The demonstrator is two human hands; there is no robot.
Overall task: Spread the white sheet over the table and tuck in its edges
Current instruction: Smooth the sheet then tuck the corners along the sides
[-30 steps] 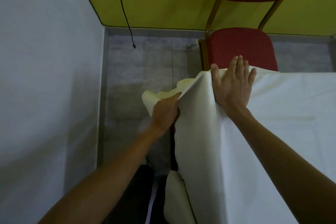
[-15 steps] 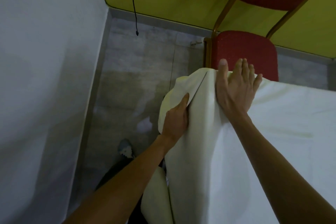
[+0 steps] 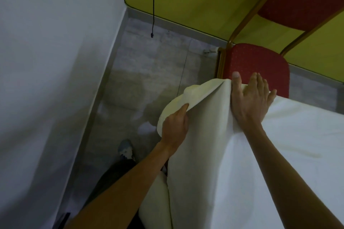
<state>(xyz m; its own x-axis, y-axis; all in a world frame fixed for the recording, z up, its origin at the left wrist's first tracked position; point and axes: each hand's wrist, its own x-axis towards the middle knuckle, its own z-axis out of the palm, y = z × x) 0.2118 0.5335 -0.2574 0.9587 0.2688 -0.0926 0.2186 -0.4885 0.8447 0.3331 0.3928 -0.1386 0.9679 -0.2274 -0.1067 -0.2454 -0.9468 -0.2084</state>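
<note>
The white sheet (image 3: 279, 163) is laid over the bench, which is hidden beneath it, and hangs down the near side. At the far corner, just before the red chair (image 3: 256, 65), the cloth is pinned flat by the right hand (image 3: 249, 106), its fingers (image 3: 260, 85) straight and close together. A loose fold is pinched by the left hand (image 3: 175, 126), thumb on top. For a neat tuck, the corner should be held taut while the fold is drawn down and pushed under, so no slack is bunched.
</note>
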